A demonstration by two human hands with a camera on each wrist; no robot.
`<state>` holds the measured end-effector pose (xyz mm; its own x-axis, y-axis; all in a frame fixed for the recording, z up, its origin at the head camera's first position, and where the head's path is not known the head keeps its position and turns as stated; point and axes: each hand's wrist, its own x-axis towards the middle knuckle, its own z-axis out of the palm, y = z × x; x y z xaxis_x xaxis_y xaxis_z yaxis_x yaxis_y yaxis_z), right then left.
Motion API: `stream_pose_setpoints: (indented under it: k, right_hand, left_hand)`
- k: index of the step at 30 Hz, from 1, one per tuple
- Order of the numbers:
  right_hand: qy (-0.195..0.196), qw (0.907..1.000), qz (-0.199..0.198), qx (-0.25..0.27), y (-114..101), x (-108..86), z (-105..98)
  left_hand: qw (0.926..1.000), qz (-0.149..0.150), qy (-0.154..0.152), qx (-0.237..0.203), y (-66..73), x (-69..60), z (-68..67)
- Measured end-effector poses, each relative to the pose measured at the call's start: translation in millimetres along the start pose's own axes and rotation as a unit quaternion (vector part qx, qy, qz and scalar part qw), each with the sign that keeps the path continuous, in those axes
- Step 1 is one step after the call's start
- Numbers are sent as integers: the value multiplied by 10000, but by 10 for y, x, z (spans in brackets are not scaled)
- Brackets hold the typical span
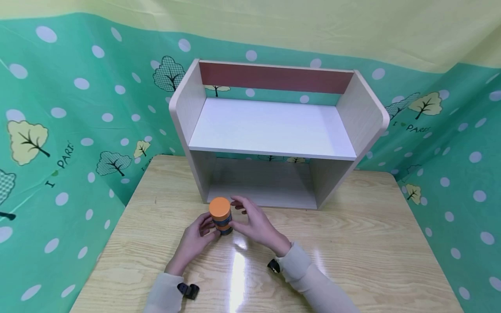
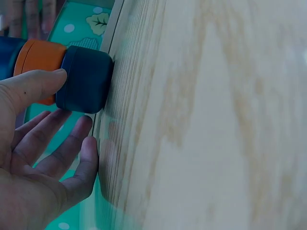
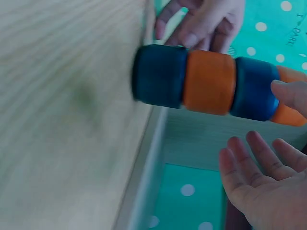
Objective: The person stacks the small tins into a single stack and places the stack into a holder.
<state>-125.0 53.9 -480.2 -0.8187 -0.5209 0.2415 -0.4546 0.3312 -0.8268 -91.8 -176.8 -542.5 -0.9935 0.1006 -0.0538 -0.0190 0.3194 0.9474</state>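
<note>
On the wooden tabletop stands an upright stack [image 1: 220, 209] of several short round pieces with rounded edges, alternately orange and dark blue, orange on top. My left hand [image 1: 195, 239] is at its lower left. In the left wrist view, the thumb lies over the bottom blue piece [image 2: 86, 79] and the orange one [image 2: 44, 56], with the fingers spread loosely apart below. From the right, my right hand [image 1: 258, 224] reaches round the upper part. Its thumb [image 3: 290, 96] is at the topmost pieces, and its other fingers stand apart from the stack. Whether either thumb presses, I cannot tell.
A pale two-level shelf unit [image 1: 274, 128] with a reddish-brown back strip [image 1: 275, 77] stands right behind the stack. Green dotted curtain [image 1: 78, 113] hangs round the table [image 1: 352, 243] on the back and both sides. Black wrist devices [image 1: 188, 291] are strapped at both sleeves.
</note>
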Motion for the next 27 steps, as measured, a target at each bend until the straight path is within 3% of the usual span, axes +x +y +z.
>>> stream_pose_setpoints:
  k: [8,27]
  right_hand:
    - [-88,9997,240,42,168,-34,100]
    - [-129,9943,968,437,248,-48,247]
  left_hand:
    - [10000,15,27,20,-7,0,-2]
    - [10000,-19,16,-66,-19,3,-6]
